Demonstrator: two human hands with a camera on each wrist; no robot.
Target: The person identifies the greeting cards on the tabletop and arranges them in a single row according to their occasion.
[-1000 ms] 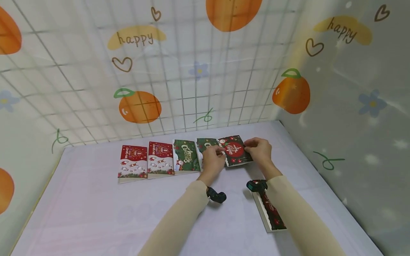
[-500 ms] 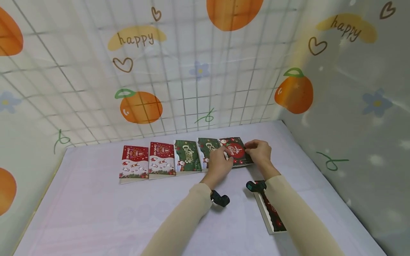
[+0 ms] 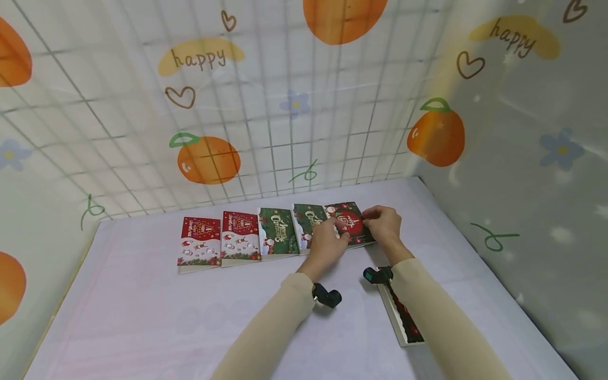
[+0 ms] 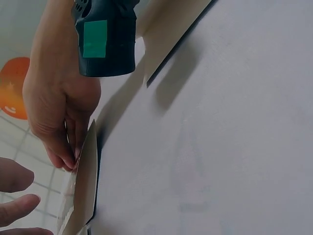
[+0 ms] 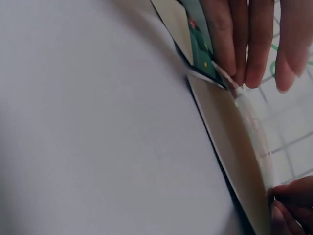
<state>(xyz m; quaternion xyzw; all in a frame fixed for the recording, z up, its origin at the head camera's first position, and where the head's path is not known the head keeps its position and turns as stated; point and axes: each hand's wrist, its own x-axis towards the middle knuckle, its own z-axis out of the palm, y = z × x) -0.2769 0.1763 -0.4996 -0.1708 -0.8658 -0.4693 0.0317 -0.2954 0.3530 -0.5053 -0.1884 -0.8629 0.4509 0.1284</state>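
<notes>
A dark Christmas card (image 3: pixel 350 220) with a red circle lies at the right end of a row in the head view. My right hand (image 3: pixel 385 228) pinches its right edge between thumb and fingers; in the left wrist view this hand (image 4: pixel 61 107) shows at the card's edge (image 4: pixel 87 181). The left hand (image 3: pixel 325 245) rests fairly straight fingers (image 5: pixel 259 44) on the card's left part, seen in the right wrist view. That hand partly covers the neighbouring green card (image 3: pixel 304 214).
Left along the row stand another green card (image 3: pixel 277 232) and two red-and-white cards (image 3: pixel 240 235). Another dark card (image 3: pixel 404 316) lies nearer, partly under the right sleeve. Printed curtains (image 3: pixel 294 142) rise behind and beside the white table (image 3: pixel 142 327).
My left hand has moved right from the green card's edge onto the dark card, then stayed there. The right hand keeps its pinch with hardly any movement.
</notes>
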